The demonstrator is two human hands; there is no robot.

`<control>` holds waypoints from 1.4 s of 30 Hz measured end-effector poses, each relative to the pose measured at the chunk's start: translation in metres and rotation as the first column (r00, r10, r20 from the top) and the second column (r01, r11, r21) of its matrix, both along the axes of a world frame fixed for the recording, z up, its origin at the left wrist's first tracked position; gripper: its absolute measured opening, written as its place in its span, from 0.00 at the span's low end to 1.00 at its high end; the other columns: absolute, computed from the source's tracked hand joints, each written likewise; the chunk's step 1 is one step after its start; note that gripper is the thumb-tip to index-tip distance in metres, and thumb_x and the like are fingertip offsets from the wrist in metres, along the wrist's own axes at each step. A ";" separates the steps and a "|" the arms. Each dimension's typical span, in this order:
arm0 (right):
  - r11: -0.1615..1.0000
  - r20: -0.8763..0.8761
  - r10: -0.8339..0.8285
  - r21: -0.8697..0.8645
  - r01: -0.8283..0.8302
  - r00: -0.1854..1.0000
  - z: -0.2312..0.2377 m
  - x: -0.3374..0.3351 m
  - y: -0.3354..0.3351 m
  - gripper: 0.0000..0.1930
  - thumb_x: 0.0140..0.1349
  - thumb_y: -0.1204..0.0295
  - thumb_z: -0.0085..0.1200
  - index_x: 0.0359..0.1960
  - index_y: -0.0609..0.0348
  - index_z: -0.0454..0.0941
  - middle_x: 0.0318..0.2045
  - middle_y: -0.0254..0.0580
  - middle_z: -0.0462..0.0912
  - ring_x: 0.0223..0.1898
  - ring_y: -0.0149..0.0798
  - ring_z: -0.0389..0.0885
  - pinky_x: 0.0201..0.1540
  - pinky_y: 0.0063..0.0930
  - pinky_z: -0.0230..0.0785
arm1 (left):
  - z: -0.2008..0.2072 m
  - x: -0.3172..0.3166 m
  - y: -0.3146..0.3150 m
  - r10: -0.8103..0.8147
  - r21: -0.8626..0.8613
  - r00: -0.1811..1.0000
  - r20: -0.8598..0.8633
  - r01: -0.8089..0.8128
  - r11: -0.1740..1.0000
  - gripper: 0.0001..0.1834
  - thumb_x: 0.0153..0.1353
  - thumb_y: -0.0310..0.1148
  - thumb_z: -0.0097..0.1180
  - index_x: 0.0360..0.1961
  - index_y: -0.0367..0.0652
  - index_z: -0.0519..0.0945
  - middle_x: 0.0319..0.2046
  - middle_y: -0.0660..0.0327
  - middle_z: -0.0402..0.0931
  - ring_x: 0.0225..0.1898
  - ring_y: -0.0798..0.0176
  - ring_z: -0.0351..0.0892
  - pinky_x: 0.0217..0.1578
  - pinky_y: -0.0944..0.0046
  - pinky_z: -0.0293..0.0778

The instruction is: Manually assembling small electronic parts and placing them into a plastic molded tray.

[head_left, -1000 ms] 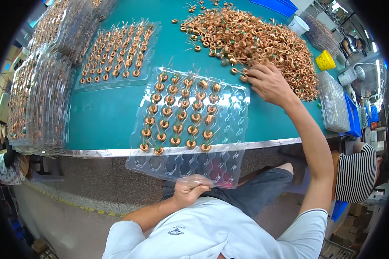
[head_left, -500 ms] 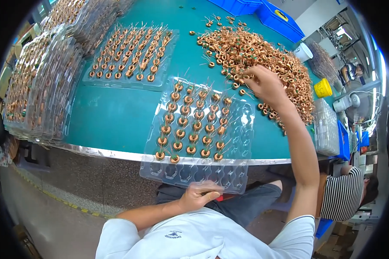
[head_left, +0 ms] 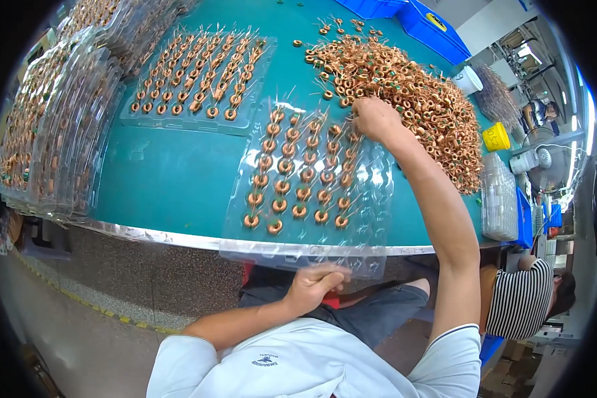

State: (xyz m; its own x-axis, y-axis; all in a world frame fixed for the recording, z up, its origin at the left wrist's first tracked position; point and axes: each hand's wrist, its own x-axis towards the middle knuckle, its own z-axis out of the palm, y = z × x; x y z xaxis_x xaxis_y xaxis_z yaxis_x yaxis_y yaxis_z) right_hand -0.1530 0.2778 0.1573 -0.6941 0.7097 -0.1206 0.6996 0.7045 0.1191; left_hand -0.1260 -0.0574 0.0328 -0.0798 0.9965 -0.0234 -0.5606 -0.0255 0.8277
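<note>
A clear plastic tray [head_left: 377,192] lies partly past the table's front edge, its pockets holding several rows of copper-wound ring coils [head_left: 281,187] with wire leads sticking up. My left hand [head_left: 312,288] is closed at the tray's near edge, thumb on top; it seems to grip the rim. Over the tray's far right corner is my right hand [head_left: 378,121], fingers pinched together and pointing left beside the last row of coils. Whatever is in that pinch is hidden. Just behind it spreads a big heap of loose ring coils [head_left: 404,83].
At the back left lies another filled tray [head_left: 199,73]. Tall stacks of filled trays [head_left: 53,132] line the left side. Blue bins [head_left: 431,30], a white cup [head_left: 467,79], a yellow container [head_left: 495,136] and stacked clear trays [head_left: 499,199] stand right. A person in stripes [head_left: 521,298] sits at right.
My right hand has moved left from the coil heap to the tray's far right corner. The tray's near edge has lifted and shifted slightly away, with my left hand beside it.
</note>
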 end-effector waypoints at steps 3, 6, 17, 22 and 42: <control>1.000 0.048 -0.005 0.000 0.006 0.999 0.001 0.008 0.007 0.12 0.57 0.77 0.47 0.39 0.64 0.82 0.43 0.59 0.83 0.46 0.56 0.82 0.48 0.47 0.76 | -0.004 0.007 0.005 -0.007 -0.053 0.995 0.096 0.012 0.999 0.13 0.69 0.31 0.52 0.45 0.32 0.82 0.39 0.55 0.81 0.36 0.68 0.79 0.38 0.70 0.77; 0.999 0.027 0.033 -0.028 -0.032 0.999 0.000 0.006 0.012 0.11 0.56 0.77 0.48 0.37 0.65 0.81 0.39 0.63 0.83 0.45 0.58 0.82 0.46 0.48 0.76 | -0.004 0.008 0.003 0.009 -0.081 0.995 0.095 -0.001 0.997 0.13 0.69 0.31 0.53 0.45 0.32 0.82 0.38 0.55 0.81 0.35 0.68 0.79 0.38 0.69 0.77; 0.857 -0.657 -0.367 -0.514 -0.036 0.659 0.011 0.040 0.018 0.12 0.63 0.66 0.58 0.41 0.61 0.82 0.27 0.40 0.84 0.21 0.28 0.81 0.25 0.26 0.74 | -0.006 0.014 0.008 -0.002 0.042 0.998 -0.067 0.005 0.999 0.13 0.68 0.33 0.54 0.45 0.33 0.83 0.37 0.54 0.80 0.33 0.67 0.79 0.35 0.69 0.77; 0.894 -0.820 -0.394 -0.447 -0.036 0.415 0.013 0.086 0.021 0.11 0.64 0.70 0.57 0.43 0.64 0.79 0.29 0.38 0.84 0.25 0.26 0.83 0.22 0.21 0.73 | 0.000 0.025 0.008 0.005 0.006 0.998 -0.060 -0.005 1.000 0.14 0.70 0.35 0.52 0.45 0.33 0.82 0.35 0.57 0.79 0.32 0.70 0.77 0.35 0.71 0.74; 0.842 -0.820 -0.536 -0.505 0.190 0.199 -0.037 0.309 -0.069 0.09 0.61 0.70 0.62 0.37 0.62 0.83 0.22 0.34 0.82 0.21 0.23 0.77 0.21 0.19 0.70 | 0.006 0.085 0.014 -0.555 -0.229 0.801 -0.225 0.510 0.829 0.14 0.69 0.35 0.54 0.48 0.36 0.81 0.37 0.63 0.80 0.36 0.73 0.77 0.37 0.71 0.75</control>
State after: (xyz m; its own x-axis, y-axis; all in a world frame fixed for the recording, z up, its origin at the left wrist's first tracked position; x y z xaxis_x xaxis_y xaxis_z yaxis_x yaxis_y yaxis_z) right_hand 0.1558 0.2085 0.1199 -0.1190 0.9766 0.1789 0.3873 0.2115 -0.8973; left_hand -0.0412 -0.0437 0.0387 0.4372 0.8689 -0.2323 -0.2020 0.3465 0.9160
